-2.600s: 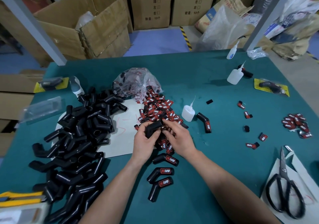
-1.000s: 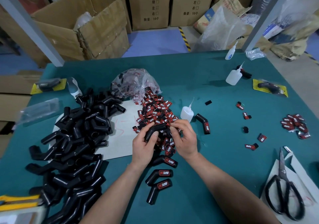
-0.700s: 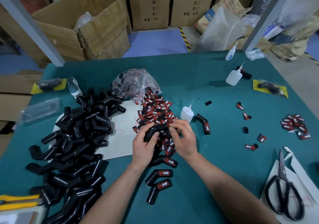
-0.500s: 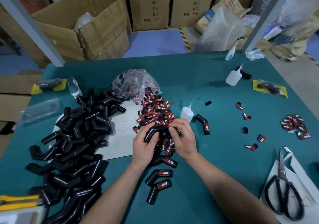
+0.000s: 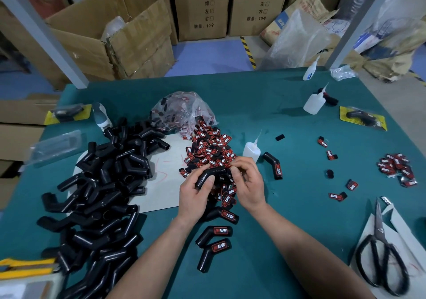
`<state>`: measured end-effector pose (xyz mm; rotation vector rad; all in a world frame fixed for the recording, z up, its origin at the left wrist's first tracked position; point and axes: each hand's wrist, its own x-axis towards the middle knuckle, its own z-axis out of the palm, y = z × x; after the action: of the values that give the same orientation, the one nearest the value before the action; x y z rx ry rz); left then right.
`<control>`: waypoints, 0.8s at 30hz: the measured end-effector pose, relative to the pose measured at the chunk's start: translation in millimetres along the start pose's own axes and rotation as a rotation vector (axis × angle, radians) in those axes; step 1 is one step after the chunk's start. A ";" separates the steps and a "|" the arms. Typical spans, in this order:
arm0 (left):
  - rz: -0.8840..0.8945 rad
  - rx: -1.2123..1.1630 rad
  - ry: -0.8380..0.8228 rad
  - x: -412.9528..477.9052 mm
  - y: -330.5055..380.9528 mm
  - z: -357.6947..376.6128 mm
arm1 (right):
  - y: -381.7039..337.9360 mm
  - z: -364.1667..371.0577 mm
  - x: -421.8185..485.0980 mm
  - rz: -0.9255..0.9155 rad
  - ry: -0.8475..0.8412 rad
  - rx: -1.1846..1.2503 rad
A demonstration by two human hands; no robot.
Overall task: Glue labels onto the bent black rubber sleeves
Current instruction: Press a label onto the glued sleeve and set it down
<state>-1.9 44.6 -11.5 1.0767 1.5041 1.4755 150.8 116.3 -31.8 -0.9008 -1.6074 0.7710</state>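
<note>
the felt table cover [image 5: 288,119] is teal. the heaped bent rubber sleeves [image 5: 103,183] and the one held sleeve [image 5: 219,171] are glossy black. the rectangular labels [image 5: 208,147] are red and black with white lettering. the floor tape [image 5: 248,51] has yellow-and-black stripes.

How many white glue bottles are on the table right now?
3. One glue bottle stands beside the label pile, one further right, one at the table's far edge. Others could hide under clutter.

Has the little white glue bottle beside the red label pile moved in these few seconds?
No. The glue bottle stands where it was, between the label pile and the lone labelled sleeve.
</note>
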 end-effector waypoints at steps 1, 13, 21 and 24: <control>0.001 0.000 0.003 0.1 -0.2 0.1 | 0.3 0.1 0.3 -0.001 0.001 0.001; -0.010 -0.022 0.024 0.6 -4.8 -0.1 | -1.9 -0.4 2.3 0.029 0.020 0.021; 0.061 0.048 0.037 1.3 -8.7 -1.7 | -8.0 -1.5 2.4 0.001 0.017 0.013; 0.088 0.073 0.032 2.2 -7.6 -1.3 | -9.9 -1.2 1.5 -0.031 -0.008 0.018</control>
<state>-4.4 46.3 -19.0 1.1813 1.5613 1.5142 150.2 112.6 -22.4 -0.8591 -1.6153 0.7666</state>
